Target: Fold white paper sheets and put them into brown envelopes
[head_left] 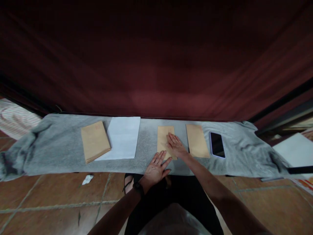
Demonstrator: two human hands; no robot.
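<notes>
A tan paper envelope (161, 137) lies flat on the grey cloth in front of me. Spread flat, my right hand (176, 145) rests on the envelope's right side and covers part of it. My left hand (155, 168) has its fingers extended, with the fingertips at the envelope's lower left corner and the palm over the cloth's front edge. Just right of my right hand lies another tan envelope (197, 140). Farther left, a stack of tan envelopes (95, 140) overlaps the sheets of white paper (125, 137).
A phone (217, 144) in a lilac case lies at the right. The grey cloth (61, 143) covers a narrow bench, with a dark red curtain (156, 81) hanging behind it. A crumpled white scrap (87, 179) is on the tiled floor (56, 192).
</notes>
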